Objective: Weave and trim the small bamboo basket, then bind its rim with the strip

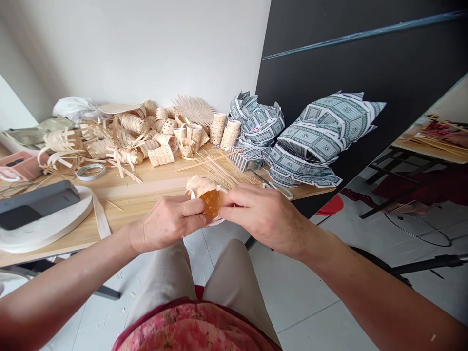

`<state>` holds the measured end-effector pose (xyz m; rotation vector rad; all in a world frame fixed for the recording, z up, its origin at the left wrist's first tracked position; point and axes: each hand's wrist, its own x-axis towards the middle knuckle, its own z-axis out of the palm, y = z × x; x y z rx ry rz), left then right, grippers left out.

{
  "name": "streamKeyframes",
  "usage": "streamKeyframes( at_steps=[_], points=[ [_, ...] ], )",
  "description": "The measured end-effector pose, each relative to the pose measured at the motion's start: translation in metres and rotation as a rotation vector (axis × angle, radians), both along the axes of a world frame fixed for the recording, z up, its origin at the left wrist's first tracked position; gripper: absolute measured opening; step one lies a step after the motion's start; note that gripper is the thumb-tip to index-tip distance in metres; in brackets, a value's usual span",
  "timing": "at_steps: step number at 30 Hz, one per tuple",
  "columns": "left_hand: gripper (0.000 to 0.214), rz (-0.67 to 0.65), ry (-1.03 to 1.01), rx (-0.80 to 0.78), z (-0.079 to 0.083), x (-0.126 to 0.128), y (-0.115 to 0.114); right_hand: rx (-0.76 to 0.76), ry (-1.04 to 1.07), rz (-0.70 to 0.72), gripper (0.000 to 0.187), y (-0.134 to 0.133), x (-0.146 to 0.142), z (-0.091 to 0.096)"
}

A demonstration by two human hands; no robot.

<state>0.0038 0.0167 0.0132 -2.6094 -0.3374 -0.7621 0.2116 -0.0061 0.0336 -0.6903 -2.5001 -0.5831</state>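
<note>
A small woven basket (211, 199) of pale bamboo strips is held between my two hands, its round opening tilted toward me. My left hand (173, 217) grips the left side of its rim, thumb and fingers closed on it. On the opposite side my right hand (265, 214) pinches the rim; whether a loose strip is also between those fingers I cannot make out. The basket is just in front of the table edge, above my lap. Behind it lie loose thin strips (219, 163) and a pair of scissors (272, 185).
Woven cylinders and loose strips (142, 131) are heaped along the back of the wooden table (146, 195). Patterned card containers (314, 141) stand at the right end. A roll of tape (91, 171) and a phone (36, 202) on a white wound roll (69, 219) are at left.
</note>
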Motion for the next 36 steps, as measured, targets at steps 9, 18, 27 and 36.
streamKeyframes(
  at_steps=[9,18,27,36],
  points=[
    [0.021,-0.015,0.016,-0.115,-0.005,-0.001,0.004,-0.042,-0.004,0.038,0.024,0.003,0.001,-0.004],
    [0.02,-0.05,0.019,-0.132,-0.006,0.001,0.006,-0.081,0.0,0.03,0.026,0.002,0.003,-0.007],
    [0.023,-0.154,0.006,-0.501,0.0,0.006,0.007,-0.222,-0.002,0.054,0.029,0.004,0.004,-0.006],
    [0.018,-0.214,0.111,-0.942,0.013,0.009,0.017,-0.496,0.094,0.168,0.017,0.02,0.01,-0.007]
  ],
)
